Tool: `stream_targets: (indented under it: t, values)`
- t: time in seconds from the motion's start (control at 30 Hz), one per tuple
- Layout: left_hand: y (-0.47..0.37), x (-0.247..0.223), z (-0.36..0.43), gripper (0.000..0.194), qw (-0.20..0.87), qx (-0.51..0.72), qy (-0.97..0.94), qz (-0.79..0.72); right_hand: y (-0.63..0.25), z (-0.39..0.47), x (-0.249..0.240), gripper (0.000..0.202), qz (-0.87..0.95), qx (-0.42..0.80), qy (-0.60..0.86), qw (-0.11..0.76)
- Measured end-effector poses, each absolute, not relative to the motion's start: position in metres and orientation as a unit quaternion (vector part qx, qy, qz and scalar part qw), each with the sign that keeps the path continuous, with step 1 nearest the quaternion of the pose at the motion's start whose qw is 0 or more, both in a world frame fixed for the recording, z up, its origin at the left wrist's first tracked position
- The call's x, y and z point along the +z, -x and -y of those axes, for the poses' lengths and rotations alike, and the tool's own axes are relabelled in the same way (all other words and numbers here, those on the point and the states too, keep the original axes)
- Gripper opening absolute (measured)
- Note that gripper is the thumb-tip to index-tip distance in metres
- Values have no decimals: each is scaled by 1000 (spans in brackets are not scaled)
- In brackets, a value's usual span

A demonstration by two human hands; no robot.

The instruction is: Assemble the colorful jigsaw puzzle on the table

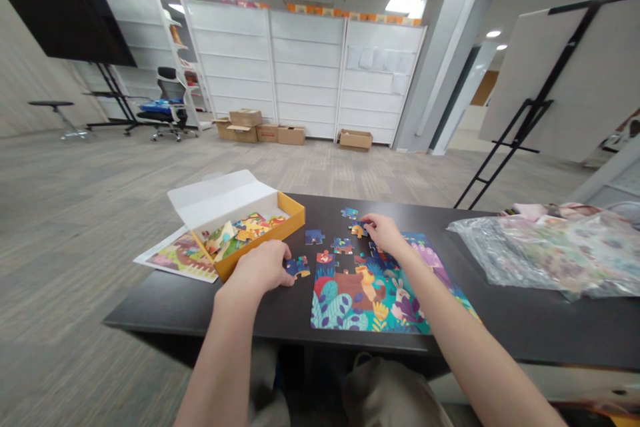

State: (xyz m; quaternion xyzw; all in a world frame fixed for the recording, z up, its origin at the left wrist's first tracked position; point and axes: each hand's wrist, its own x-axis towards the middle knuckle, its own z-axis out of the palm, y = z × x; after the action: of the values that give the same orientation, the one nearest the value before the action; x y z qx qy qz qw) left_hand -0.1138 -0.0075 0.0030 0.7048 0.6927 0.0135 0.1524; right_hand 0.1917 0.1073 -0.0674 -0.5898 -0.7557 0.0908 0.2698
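Observation:
A partly assembled jigsaw puzzle (350, 303) with animals and plants lies on the dark table in front of me. My right hand (386, 233) reaches over its upper part, fingertips closed on a puzzle piece (357, 231) with an orange shape. Left of the puzzle, my left hand (263, 268) has thumb and forefinger at the edge of a dark blue puzzle piece (300, 268) lying flat. Between the hands are a loose blue piece (314, 237) and another piece (343, 245). Farther back is a small blue piece (349, 213). My right forearm hides part of the puzzle.
An open yellow box (296, 213) with more pieces stands behind my left hand, its white lid raised. A printed picture sheet (173, 257) lies partly under it. Clear plastic bags (550, 253) cover the table's right side. An easel board (545, 80) stands beyond.

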Motion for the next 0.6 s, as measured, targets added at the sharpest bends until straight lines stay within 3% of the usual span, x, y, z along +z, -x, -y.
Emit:
stream_targets:
  t: [0.6]
  values:
    - [117, -1, 8, 39, 145, 20, -715, -683, -193, -105, -63, 21, 734, 160, 575, 325]
